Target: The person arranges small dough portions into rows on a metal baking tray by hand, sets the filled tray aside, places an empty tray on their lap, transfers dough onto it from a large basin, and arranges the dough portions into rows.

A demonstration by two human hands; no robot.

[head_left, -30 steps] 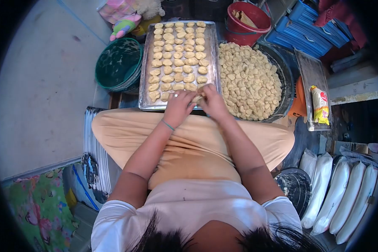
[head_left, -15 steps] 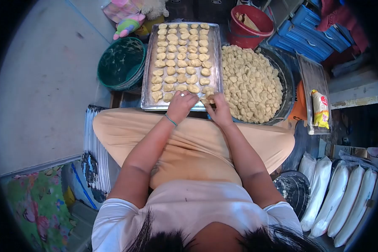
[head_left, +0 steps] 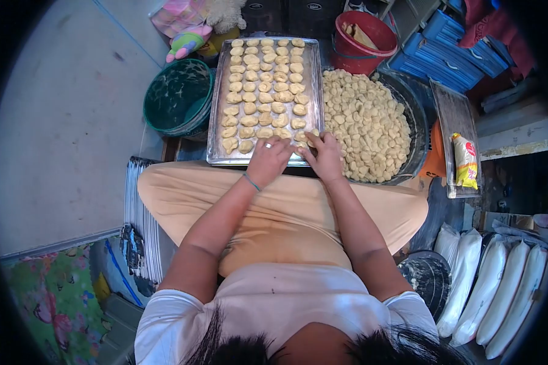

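A metal baking tray in front of my lap carries rows of pale dough pieces. At its near right corner my right hand has its thumb and fingers closed around a dough piece. Close beside it, over the tray's front edge, is my left hand, a ring on one finger. Its fingers are bent and held together, their tips near the same corner; whatever lies under them is hidden. A large dark basin to the right is heaped with small dough pieces.
A green bucket stands left of the tray, and a red bucket behind the basin. At right, a yellow-and-white packet lies on a dark tray. Long white plastic-wrapped packs lie at lower right.
My hands have shifted slightly at the tray's near right corner, the right one a little to the right. The whole view has dropped slightly.
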